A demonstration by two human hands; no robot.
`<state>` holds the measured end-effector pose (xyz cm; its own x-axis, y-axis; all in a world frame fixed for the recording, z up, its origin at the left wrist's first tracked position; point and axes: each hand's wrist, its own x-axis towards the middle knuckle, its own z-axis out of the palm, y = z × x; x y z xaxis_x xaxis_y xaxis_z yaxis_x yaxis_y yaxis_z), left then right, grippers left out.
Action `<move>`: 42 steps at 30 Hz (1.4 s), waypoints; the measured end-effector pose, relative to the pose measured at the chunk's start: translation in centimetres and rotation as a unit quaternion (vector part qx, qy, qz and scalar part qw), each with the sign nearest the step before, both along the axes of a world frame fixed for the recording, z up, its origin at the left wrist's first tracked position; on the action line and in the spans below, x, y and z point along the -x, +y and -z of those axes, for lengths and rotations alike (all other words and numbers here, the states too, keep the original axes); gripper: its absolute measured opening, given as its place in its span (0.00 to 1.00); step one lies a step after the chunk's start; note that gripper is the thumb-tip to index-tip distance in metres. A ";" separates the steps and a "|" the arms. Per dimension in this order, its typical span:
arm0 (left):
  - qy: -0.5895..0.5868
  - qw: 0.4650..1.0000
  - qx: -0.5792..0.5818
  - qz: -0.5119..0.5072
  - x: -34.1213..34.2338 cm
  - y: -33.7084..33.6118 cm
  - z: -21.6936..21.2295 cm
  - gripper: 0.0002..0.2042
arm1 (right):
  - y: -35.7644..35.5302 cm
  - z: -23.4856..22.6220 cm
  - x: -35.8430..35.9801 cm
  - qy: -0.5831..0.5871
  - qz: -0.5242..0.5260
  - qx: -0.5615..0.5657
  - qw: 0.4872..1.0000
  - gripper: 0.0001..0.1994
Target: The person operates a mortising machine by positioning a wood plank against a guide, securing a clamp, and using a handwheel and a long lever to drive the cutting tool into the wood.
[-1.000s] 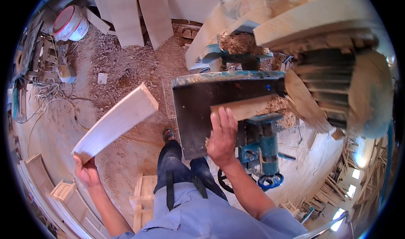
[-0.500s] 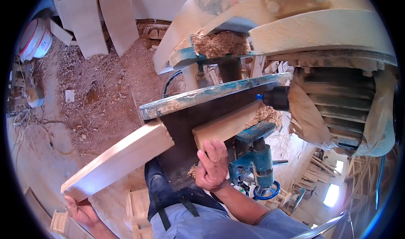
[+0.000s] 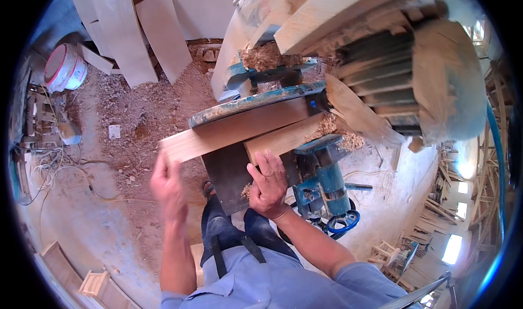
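1. On the dark machine table (image 3: 231, 178) lie two pieces of wood: a long board (image 3: 234, 134) and a shorter block (image 3: 283, 140), side by side and touching or nearly so.
2. Both run the same way, their long axes rising from lower left to upper right, toward the sawdust-caked machine head (image 3: 348, 31).
3. The left hand (image 3: 169, 186) closes around the board's near end, which overhangs the table's left edge; the board stretches up and right from it.
4. The right hand (image 3: 267, 183) presses flat, fingers spread, on the block's near end, not wrapped around it; it is the nearer hand to the machine.
5. Beyond the block's far end sit a heap of shavings (image 3: 335, 132) and a blue-green clamp post (image 3: 327, 173), close on the right.
6. Farther off, planks (image 3: 141, 31) lean on the wall and a bucket (image 3: 65, 66) stands on the littered floor.
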<state>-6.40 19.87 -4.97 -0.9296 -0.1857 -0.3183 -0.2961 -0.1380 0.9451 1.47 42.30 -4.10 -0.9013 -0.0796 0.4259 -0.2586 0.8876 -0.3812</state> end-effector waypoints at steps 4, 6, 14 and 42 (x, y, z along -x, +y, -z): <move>0.119 0.972 0.192 0.059 1.1 5.9 0.2 0.20 | 0.0 -0.4 -0.1 0.006 -0.002 0.020 1.000 0.25; 0.160 0.917 0.358 0.071 0.9 7.1 -0.9 0.20 | 0.2 -0.7 -0.2 0.004 0.002 0.027 1.000 0.25; 0.149 0.828 0.534 0.087 0.6 11.7 -1.0 0.20 | 0.5 -7.3 -4.0 -0.084 0.000 0.164 0.983 0.22; 0.290 0.882 0.342 0.146 -2.4 12.7 -0.6 0.41 | 22.1 -15.0 -10.4 0.066 0.010 0.795 0.603 0.12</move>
<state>-4.01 32.54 -4.42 -0.9395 0.1239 0.3192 0.3350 0.5254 0.7821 11.82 64.38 10.89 -0.8454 0.5338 0.0175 -0.3745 -0.5691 -0.7321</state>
